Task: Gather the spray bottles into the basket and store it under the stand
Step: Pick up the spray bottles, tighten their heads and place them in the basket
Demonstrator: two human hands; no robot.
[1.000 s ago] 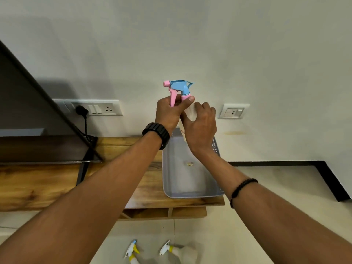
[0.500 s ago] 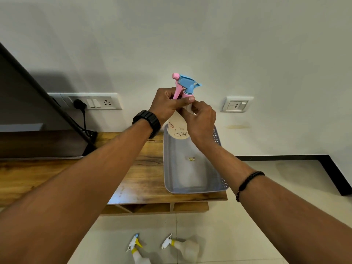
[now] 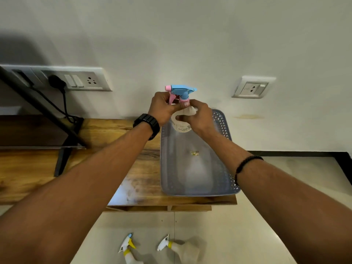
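A pale spray bottle (image 3: 183, 125) with a blue and pink trigger head is held upright over the far end of the grey perforated basket (image 3: 224, 134). My left hand (image 3: 164, 109) grips its neck below the trigger. My right hand (image 3: 200, 117) wraps the bottle's body. The basket lies on the right end of the wooden stand (image 3: 141, 168) and holds only a small scrap. Two more spray bottles with white and yellow heads lie on the floor in front of the stand, one at left (image 3: 129, 250) and one at right (image 3: 179, 248).
A dark TV with a black angled leg (image 3: 62, 155) stands on the left part of the stand. A plugged-in black cable hangs from the wall switch panel (image 3: 76, 80). A second socket (image 3: 251, 89) is on the wall at right. Pale tiled floor (image 3: 247, 225) lies below.
Both hands have lowered the pink and blue bottle toward the far end of the basket. The trigger head has turned level, nozzle pointing left. My view has tilted down slightly.
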